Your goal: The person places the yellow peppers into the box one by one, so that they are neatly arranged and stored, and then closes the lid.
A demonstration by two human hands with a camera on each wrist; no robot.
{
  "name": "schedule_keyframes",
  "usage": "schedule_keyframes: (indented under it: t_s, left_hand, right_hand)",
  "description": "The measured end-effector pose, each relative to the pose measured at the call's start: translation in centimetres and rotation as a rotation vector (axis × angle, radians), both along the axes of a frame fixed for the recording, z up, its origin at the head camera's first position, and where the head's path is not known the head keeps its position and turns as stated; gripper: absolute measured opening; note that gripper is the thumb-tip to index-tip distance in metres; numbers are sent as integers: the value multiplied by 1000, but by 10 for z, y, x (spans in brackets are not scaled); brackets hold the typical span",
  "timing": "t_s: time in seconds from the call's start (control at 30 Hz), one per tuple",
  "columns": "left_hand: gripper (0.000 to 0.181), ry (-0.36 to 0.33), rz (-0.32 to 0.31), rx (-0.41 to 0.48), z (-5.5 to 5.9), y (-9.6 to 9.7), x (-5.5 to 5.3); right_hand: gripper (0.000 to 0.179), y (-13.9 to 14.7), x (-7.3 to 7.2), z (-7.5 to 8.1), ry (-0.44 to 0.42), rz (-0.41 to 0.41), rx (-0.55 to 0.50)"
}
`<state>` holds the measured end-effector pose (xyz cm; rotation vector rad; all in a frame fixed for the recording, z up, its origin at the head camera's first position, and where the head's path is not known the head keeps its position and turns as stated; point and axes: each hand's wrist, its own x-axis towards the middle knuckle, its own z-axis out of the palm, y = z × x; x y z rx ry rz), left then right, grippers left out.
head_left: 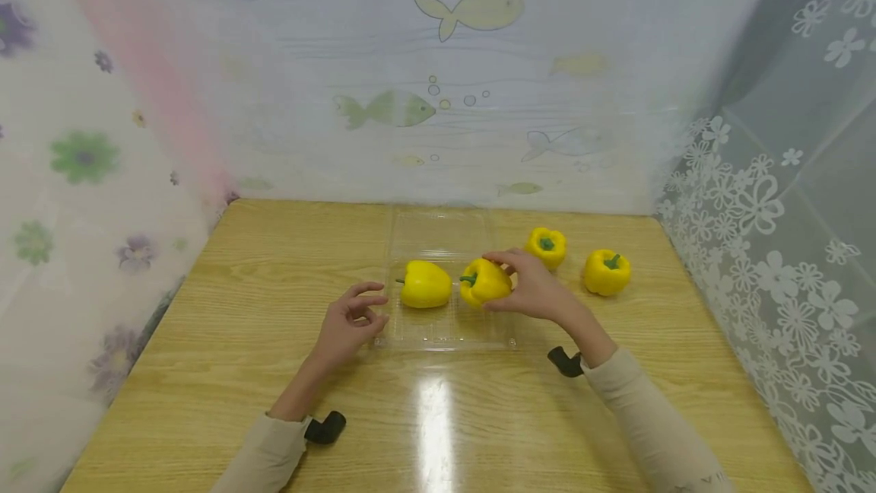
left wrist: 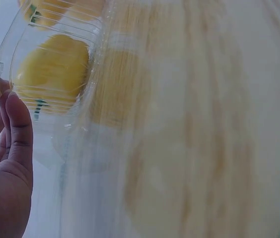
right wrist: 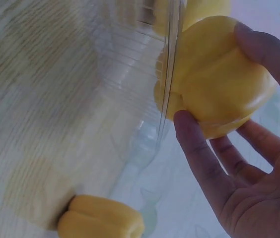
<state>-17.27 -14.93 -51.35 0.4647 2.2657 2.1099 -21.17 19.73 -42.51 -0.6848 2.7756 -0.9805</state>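
Note:
A clear plastic clamshell container (head_left: 417, 341) lies on the table with its lid (head_left: 441, 230) folded back, away from me. One yellow bell pepper (head_left: 426, 285) lies in its left part, the green stem pointing left. Over the right part, my right hand (head_left: 541, 289) grips a second yellow bell pepper (right wrist: 224, 79), thumb on one side and fingers on the other. Its stem also points left. My left hand (head_left: 347, 326) is at the container's left edge, where thumb and finger pinch the thin rim, as the left wrist view shows (left wrist: 11, 148).
Two more yellow bell peppers stand on the table right of the container, one farther back (head_left: 546, 246) and one farther right (head_left: 607, 274). A fish-print curtain (head_left: 411, 59) hangs behind the wooden table (head_left: 274, 249). Flowered curtains border both sides. Each wrist carries a black mount.

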Motion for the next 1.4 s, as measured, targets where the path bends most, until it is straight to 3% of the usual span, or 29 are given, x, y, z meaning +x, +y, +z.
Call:
schedule_keyframes:
  t_s: [0.5,1.4]
  left_hand:
    - [29,5,6,-10,2,0,-1]
    - [28,11,-8,-3,-4,0,-1]
  right_hand:
    - [82,-19,-15,13,9,46,209]
    - [79,-37,-30,15,-34,101,329]
